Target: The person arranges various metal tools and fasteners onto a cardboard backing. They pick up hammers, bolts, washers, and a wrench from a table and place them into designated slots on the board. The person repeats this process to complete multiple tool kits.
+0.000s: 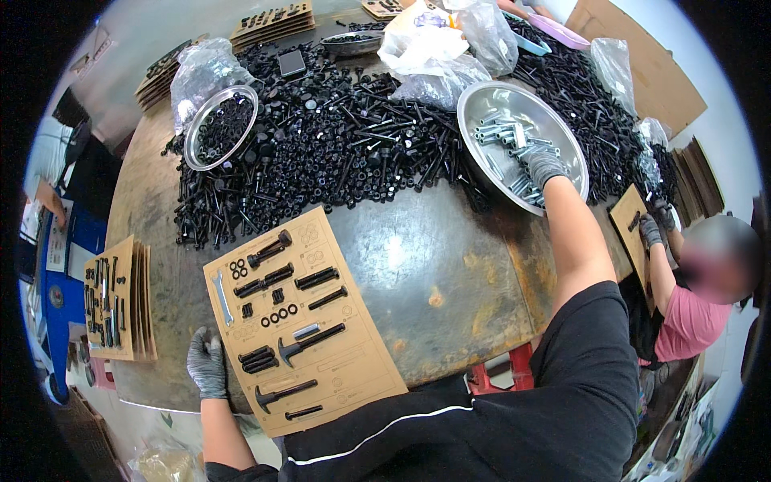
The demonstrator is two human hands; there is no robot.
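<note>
My right hand (548,166), in a grey glove, reaches into a large steel bowl (569,128) of silver metal sleeves (498,132). Its fingers curl down among the pieces, and whatever they grip is hidden. My left hand (207,365), gloved too, lies against the left edge of a brown cardboard sheet (361,361), fingers somewhat apart. Black bolts (265,279), black rings (279,315), two T-shaped hammer-like pieces (312,344), a silver sleeve (306,330) and a wrench (222,297) are fixed on the sheet, which slants over the table's near edge.
Heaps of black bolts and nuts (321,145) cover the far part of the table (385,249). A smaller steel bowl (188,149) holds black rings. Filled sheets (120,297) stand at the left. On the right, a co-worker (691,321) handles another cardboard sheet (630,229).
</note>
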